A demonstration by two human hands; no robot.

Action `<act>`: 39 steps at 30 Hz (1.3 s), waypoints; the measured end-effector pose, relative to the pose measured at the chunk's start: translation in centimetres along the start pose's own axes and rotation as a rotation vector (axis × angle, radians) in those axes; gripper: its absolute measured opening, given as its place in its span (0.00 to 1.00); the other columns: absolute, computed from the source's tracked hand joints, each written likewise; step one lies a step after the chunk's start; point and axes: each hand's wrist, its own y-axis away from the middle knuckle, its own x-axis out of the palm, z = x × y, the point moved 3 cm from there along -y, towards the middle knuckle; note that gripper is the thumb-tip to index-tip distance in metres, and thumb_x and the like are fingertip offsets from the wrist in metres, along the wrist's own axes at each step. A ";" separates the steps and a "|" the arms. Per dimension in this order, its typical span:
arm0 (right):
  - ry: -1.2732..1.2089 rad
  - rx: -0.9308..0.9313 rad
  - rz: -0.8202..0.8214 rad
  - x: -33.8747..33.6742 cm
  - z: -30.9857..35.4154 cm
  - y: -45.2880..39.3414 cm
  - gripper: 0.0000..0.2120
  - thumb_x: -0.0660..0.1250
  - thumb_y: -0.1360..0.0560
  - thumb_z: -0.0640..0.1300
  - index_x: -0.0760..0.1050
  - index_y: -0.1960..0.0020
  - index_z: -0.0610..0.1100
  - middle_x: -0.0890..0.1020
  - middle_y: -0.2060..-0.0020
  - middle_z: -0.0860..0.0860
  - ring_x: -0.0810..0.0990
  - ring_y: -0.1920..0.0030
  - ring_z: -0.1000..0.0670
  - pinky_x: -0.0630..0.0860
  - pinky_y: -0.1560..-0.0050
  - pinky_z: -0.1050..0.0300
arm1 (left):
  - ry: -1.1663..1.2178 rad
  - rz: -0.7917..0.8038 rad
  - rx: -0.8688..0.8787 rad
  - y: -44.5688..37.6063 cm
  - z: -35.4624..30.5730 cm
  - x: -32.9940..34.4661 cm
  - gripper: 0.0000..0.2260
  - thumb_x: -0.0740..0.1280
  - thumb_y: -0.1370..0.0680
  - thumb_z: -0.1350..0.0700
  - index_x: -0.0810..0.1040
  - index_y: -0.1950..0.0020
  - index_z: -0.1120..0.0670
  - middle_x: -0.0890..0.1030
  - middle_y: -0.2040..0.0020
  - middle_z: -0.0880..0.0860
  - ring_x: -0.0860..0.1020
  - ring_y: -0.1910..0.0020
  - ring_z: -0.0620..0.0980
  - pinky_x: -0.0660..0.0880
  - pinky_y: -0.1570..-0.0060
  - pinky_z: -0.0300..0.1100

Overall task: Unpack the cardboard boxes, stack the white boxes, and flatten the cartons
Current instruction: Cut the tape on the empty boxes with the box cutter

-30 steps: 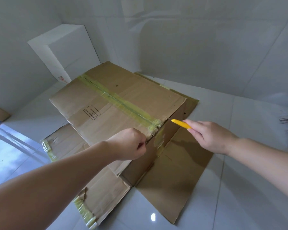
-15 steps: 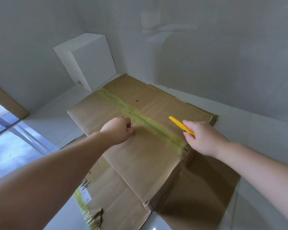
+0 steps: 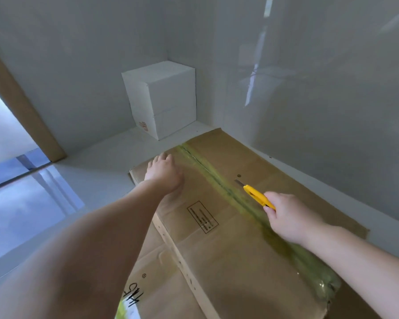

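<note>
The brown taped cardboard carton [image 3: 228, 226] lies on the white floor [image 3: 97, 162] w/ its far corner near the wall. Left hand [image 3: 165, 173] rests flat on its far-left part, fingers straight, together. Right hand [image 3: 286, 217] grips a yellow utility knife [image 3: 257, 196], blade out beside the green tape seam [image 3: 217, 178]. A white cardboard box stack [image 3: 164, 97] fills the floor's far corner, apart from the carton.

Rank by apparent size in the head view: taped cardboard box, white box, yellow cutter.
1. Taped cardboard box, largest.
2. White box; farther from the camera, so its true size is unsure.
3. Yellow cutter, smallest.
</note>
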 end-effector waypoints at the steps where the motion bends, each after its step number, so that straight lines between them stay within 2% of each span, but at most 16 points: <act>1: 0.014 0.014 -0.002 0.0 0.3 -0.7 0.08 0.57 0.20 0.45 0.67 0.57 0.47 0.71 0.64 0.53 0.70 0.66 0.50 0.65 0.69 0.57 | -0.016 -0.011 -0.022 -0.7 0.6 0.1 0.23 0.59 0.22 0.47 0.68 0.32 0.58 0.67 0.30 0.58 0.63 0.30 0.58 0.59 0.29 0.53; 3: 0.058 0.049 -0.004 0.0 0.6 -1.8 0.06 0.56 0.20 0.46 0.68 0.55 0.47 0.72 0.62 0.52 0.72 0.63 0.47 0.66 0.68 0.56 | -0.025 -0.010 -0.086 -1.9 1.9 0.4 0.24 0.57 0.22 0.46 0.66 0.30 0.58 0.66 0.30 0.59 0.62 0.29 0.58 0.56 0.28 0.55; 6: 0.169 0.140 -0.017 -0.6 -0.3 -3.3 0.08 0.54 0.19 0.46 0.66 0.56 0.47 0.71 0.58 0.51 0.72 0.58 0.46 0.68 0.62 0.54 | 0.004 0.017 -0.172 -2.5 3.3 1.1 0.24 0.56 0.21 0.45 0.65 0.31 0.57 0.68 0.31 0.58 0.64 0.31 0.59 0.59 0.30 0.56; 11: 0.250 0.384 0.025 -1.3 -5.9 -5.1 0.10 0.51 0.18 0.47 0.67 0.51 0.43 0.70 0.48 0.44 0.72 0.44 0.40 0.71 0.48 0.50 | -0.001 -0.050 -0.136 -3.0 3.6 1.0 0.23 0.56 0.21 0.45 0.65 0.32 0.58 0.68 0.32 0.58 0.63 0.30 0.59 0.58 0.30 0.57; 14: 0.182 0.452 0.001 -1.2 -8.8 -5.3 0.14 0.50 0.18 0.48 0.65 0.59 0.43 0.72 0.52 0.43 0.72 0.52 0.40 0.72 0.54 0.51 | 0.006 -0.009 -0.190 -3.4 5.0 0.8 0.24 0.55 0.21 0.44 0.65 0.31 0.58 0.70 0.32 0.59 0.65 0.31 0.59 0.58 0.31 0.57; 16: 0.126 0.470 -0.001 -1.2 -10.0 -4.9 0.16 0.50 0.17 0.47 0.62 0.63 0.44 0.72 0.60 0.44 0.72 0.58 0.42 0.67 0.63 0.53 | 0.039 0.011 -0.208 -3.2 5.8 1.1 0.23 0.55 0.21 0.44 0.66 0.32 0.58 0.72 0.34 0.59 0.68 0.34 0.60 0.61 0.32 0.55; 18: 0.112 0.490 0.014 -0.8 -10.5 -4.3 0.16 0.50 0.17 0.47 0.63 0.63 0.44 0.71 0.63 0.46 0.72 0.60 0.43 0.64 0.66 0.54 | 0.028 -0.012 -0.189 -2.7 6.0 1.2 0.22 0.55 0.20 0.44 0.67 0.33 0.58 0.73 0.35 0.60 0.69 0.35 0.61 0.63 0.33 0.54; 22: 0.170 0.496 0.059 0.0 -10.0 -2.2 0.16 0.48 0.17 0.48 0.63 0.62 0.45 0.71 0.63 0.48 0.73 0.58 0.43 0.66 0.63 0.53 | -0.039 -0.040 -0.246 -1.4 5.4 0.9 0.23 0.53 0.21 0.43 0.69 0.35 0.58 0.73 0.37 0.60 0.69 0.36 0.61 0.63 0.35 0.54; 25: 0.198 0.527 0.079 -0.2 -9.2 0.8 0.13 0.49 0.17 0.47 0.63 0.60 0.45 0.76 0.56 0.45 0.73 0.57 0.43 0.66 0.61 0.53 | -0.147 -0.036 -0.304 0.5 5.2 0.8 0.27 0.49 0.21 0.39 0.72 0.36 0.57 0.74 0.39 0.59 0.70 0.38 0.60 0.66 0.39 0.54; 28: 0.295 0.558 0.096 -0.2 -7.9 4.9 0.10 0.51 0.19 0.46 0.64 0.56 0.45 0.79 0.51 0.45 0.73 0.57 0.43 0.66 0.61 0.54 | -0.230 -0.023 -0.235 2.3 5.3 0.7 0.26 0.48 0.21 0.39 0.74 0.41 0.57 0.76 0.43 0.58 0.73 0.42 0.58 0.70 0.45 0.51; 30: 0.337 0.501 0.044 -0.6 -6.0 6.4 0.09 0.50 0.18 0.47 0.64 0.54 0.45 0.79 0.52 0.46 0.78 0.53 0.42 0.64 0.62 0.55 | -0.132 0.012 -0.119 2.7 4.8 0.6 0.22 0.50 0.20 0.42 0.75 0.46 0.56 0.77 0.46 0.58 0.74 0.48 0.57 0.72 0.52 0.48; 32: 0.323 0.381 -0.021 -1.2 -3.9 6.5 0.10 0.49 0.18 0.48 0.62 0.54 0.47 0.79 0.55 0.47 0.79 0.51 0.43 0.63 0.63 0.55 | -0.004 0.056 -0.056 2.6 3.7 0.6 0.19 0.53 0.20 0.44 0.75 0.49 0.56 0.76 0.48 0.57 0.74 0.51 0.56 0.73 0.52 0.48; 36: 0.082 0.164 -0.033 -1.5 0.3 5.1 0.13 0.53 0.19 0.52 0.65 0.59 0.47 0.77 0.66 0.50 0.76 0.63 0.43 0.69 0.65 0.49 | 0.147 0.043 -0.121 2.2 2.5 -0.1 0.16 0.57 0.21 0.47 0.77 0.43 0.54 0.77 0.44 0.55 0.74 0.45 0.57 0.73 0.45 0.49; 38: -0.025 0.090 -0.009 -1.3 2.5 4.3 0.12 0.55 0.19 0.51 0.67 0.58 0.47 0.77 0.66 0.50 0.75 0.65 0.46 0.72 0.63 0.49 | 0.251 0.077 -0.154 1.7 2.3 -0.5 0.15 0.58 0.21 0.46 0.77 0.41 0.53 0.78 0.42 0.55 0.75 0.44 0.56 0.72 0.46 0.46; 39: -0.054 0.055 0.012 -1.2 3.7 3.9 0.10 0.55 0.19 0.50 0.71 0.53 0.47 0.78 0.63 0.50 0.75 0.63 0.46 0.73 0.60 0.49 | 0.309 0.097 -0.168 1.3 2.2 -0.7 0.16 0.59 0.21 0.47 0.76 0.39 0.54 0.78 0.41 0.54 0.75 0.43 0.56 0.71 0.47 0.44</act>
